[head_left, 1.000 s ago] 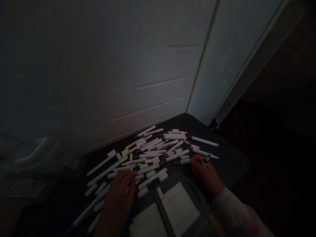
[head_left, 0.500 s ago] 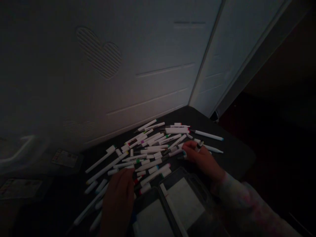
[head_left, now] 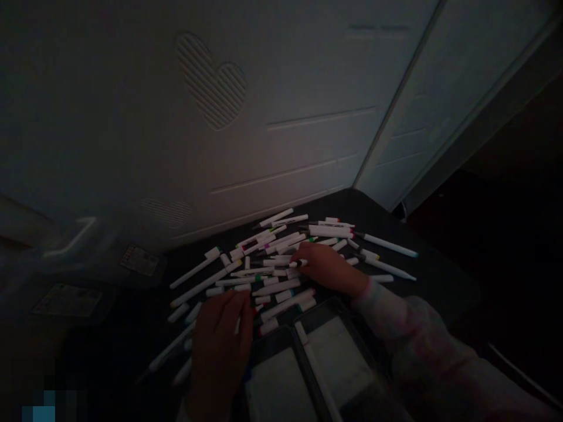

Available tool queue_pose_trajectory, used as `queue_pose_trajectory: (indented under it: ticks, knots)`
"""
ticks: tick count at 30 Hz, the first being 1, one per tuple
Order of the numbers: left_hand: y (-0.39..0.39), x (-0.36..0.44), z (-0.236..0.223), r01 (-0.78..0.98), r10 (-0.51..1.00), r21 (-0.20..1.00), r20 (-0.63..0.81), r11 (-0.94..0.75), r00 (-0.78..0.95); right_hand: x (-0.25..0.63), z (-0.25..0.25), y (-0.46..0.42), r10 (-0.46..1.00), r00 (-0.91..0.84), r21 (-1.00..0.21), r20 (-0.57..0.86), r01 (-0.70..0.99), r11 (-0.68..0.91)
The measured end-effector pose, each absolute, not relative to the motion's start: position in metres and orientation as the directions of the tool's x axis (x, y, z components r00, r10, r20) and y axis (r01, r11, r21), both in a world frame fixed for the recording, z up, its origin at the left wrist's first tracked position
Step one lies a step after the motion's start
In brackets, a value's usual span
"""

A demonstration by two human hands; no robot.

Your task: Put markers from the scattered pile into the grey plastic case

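Many white markers and loose caps with coloured ends lie in a pile (head_left: 281,290) on a dark tabletop. Over the middle of that pile is my right hand (head_left: 328,266), its fingers pinched on a marker (head_left: 299,264) whose dark end shows at the fingertips. My left hand (head_left: 222,337) rests at the near left of the pile, fingers curled together; whatever is between them is hidden. Just to its right sits an open dark case (head_left: 285,337) with pale panels inside. A white marker (head_left: 314,366) lies along the case's middle ridge.
Behind the table (head_left: 444,281) rises a pale panel (head_left: 285,158) with a ribbed heart relief. Clear plastic packaging with printed cards (head_left: 73,299) lies on the left. Several markers, including one with a blue end (head_left: 389,243), lie towards the table's right side.
My right hand has moved left over the pile with its marker, which now points left rather than upwards. My left hand stays by the pile. The view has shifted slightly.
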State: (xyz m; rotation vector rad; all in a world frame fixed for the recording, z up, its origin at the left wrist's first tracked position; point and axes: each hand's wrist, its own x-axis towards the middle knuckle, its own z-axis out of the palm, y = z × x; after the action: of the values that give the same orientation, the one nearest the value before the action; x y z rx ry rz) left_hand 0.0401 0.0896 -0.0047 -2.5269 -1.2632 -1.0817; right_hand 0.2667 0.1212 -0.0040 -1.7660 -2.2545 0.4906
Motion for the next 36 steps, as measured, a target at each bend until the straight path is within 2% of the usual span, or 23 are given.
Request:
queue_pose_trajectory:
  ticks: [10,16,20,22,23,26,28,29,32,34,36]
  knots:
    - [0.087,0.041,-0.004,0.754,0.658,0.215,0.665,-0.621,0.352,0.265,-0.001,0.117,0.950,-0.290,-0.207,-0.114,0.942,0.263]
    - [0.087,0.039,-0.004,0.741,0.656,0.228,0.667,-0.631,0.353,0.264,-0.001,0.115,0.951,-0.294,-0.157,-0.096,0.948,0.277]
    - [0.088,0.039,-0.005,0.740,0.647,0.234,0.685,-0.631,0.335,0.265,-0.003,0.115,0.956,-0.285,-0.196,-0.071,0.944,0.266]
    - [0.088,0.039,-0.004,0.738,0.646,0.239,0.689,-0.630,0.329,0.267,-0.004,0.114,0.959,-0.281,-0.288,-0.028,0.921,0.262]
    - [0.088,0.040,-0.004,0.739,0.652,0.246,0.685,-0.628,0.326,0.269,-0.004,0.114,0.960,-0.281,-0.373,0.006,0.890,0.263]
    - [0.088,0.040,-0.004,0.736,0.668,0.270,0.674,-0.621,0.317,0.274,0.000,0.109,0.972,-0.229,-0.753,0.060,0.628,0.194]
    - [0.088,0.040,-0.004,0.736,0.663,0.271,0.682,-0.620,0.308,0.276,0.006,0.104,0.986,-0.166,-0.954,0.004,0.296,0.054]
    - [0.088,0.040,-0.004,0.737,0.662,0.271,0.685,-0.620,0.304,0.277,0.009,0.102,0.989,-0.146,-0.993,-0.036,0.112,-0.020]
    - [0.089,0.039,-0.005,0.733,0.665,0.274,0.680,-0.623,0.310,0.278,0.017,0.097,0.987,-0.152,-0.940,-0.052,-0.326,-0.100]
    - [0.089,0.039,-0.006,0.727,0.660,0.269,0.678,-0.632,0.324,0.278,0.020,0.096,0.984,-0.174,-0.881,-0.032,-0.460,-0.110]
    - [0.090,0.040,-0.005,0.722,0.653,0.264,0.682,-0.640,0.329,0.278,0.022,0.096,0.983,-0.178,-0.850,-0.035,-0.513,-0.123]
